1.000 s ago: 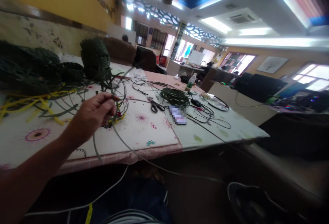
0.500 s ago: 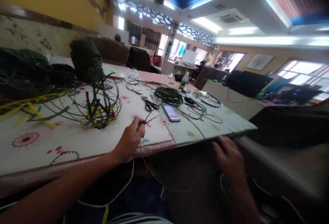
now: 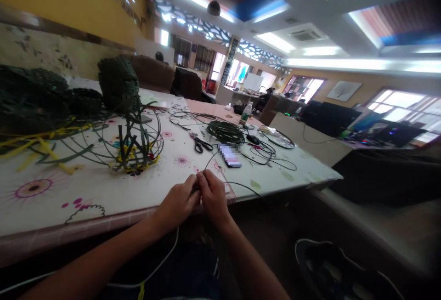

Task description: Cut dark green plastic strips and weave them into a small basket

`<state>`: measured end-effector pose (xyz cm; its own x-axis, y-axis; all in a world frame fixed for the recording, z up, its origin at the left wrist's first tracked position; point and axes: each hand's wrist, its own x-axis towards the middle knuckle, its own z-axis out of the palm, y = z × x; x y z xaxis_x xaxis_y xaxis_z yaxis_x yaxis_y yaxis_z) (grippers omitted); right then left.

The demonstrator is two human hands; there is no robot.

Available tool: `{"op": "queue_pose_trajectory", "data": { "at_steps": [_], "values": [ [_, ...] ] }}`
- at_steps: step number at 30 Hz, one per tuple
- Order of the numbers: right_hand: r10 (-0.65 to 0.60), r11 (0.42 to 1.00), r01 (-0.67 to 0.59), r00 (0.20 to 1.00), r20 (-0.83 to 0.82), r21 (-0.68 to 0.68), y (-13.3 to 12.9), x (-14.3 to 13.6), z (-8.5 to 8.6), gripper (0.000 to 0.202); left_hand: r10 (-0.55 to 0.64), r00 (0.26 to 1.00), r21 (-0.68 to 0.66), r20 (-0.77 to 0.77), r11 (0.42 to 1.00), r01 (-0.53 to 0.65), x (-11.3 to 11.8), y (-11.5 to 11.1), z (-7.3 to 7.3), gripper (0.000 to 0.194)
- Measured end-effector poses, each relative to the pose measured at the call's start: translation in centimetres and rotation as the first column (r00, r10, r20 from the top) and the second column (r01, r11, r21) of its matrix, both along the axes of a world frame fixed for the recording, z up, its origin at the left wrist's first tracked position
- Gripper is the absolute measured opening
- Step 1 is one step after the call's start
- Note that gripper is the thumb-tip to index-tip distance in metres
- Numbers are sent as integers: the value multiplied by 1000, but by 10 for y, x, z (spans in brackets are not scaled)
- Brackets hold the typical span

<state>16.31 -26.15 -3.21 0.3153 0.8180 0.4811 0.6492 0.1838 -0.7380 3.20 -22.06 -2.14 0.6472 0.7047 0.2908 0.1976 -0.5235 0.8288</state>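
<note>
My left hand [image 3: 181, 199] and my right hand [image 3: 213, 195] meet above the table's front edge, fingers closed and thumbs nearly touching. Between them they pinch a thin dark green strip [image 3: 240, 184]. One stretch of it rises beyond the fingers, and another curves off to the right over the table edge. The exact grip point is hidden by the fingers. Just past the hands lie black-handled scissors [image 3: 200, 144] and a phone [image 3: 228, 155] with a lit screen. A coil of dark green strip [image 3: 225, 132] rests behind them.
At left stands a partly woven piece of green and yellow strips [image 3: 136, 153], with dark green woven bundles [image 3: 117, 82] behind it. A mouse [image 3: 253, 139], a plastic bottle [image 3: 245, 114] and looped strips are on the table's right part. A white cable [image 3: 165, 256] hangs below the edge.
My right hand has come in from the far right, beyond the table edge, to join my left hand. The left hand has shifted slightly right and toward me, still with the strip.
</note>
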Motion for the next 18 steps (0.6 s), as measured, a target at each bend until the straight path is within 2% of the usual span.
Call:
{"op": "queue_pose_trajectory", "data": {
  "at_steps": [4, 6, 9, 12, 14, 15, 18],
  "values": [
    [-132, 988, 130, 991, 8, 85, 2, 23, 5, 29, -14, 997, 56, -75, 998, 19, -17, 15, 10, 16],
    [-169, 981, 171, 985, -32, 90, 1, 39, 9, 30, -55, 993, 14, -100, 998, 57, -31, 26, 15, 24],
    [-157, 984, 163, 985, -77, 72, 3, 56, 11, 32, -25, 1000, -118, -7, 993, 24, -50, 43, 20, 27],
    [-119, 991, 127, 983, -142, 47, 4, 59, 6, 31, 133, 976, -274, 171, 958, -82, -56, 53, 21, 24],
    [-71, 997, 77, 984, -166, 28, 4, 52, 2, 32, 253, 903, -394, 347, 913, -105, -51, 55, 21, 22],
    [-36, 999, 39, 987, -159, 18, 3, 48, 0, 32, 304, 844, -456, 442, 886, -81, -47, 55, 20, 22],
    [104, 994, -107, 991, -87, -27, -3, 33, -7, 32, 417, 651, -610, 634, 787, 89, -36, 55, 18, 27]
  ]
}}
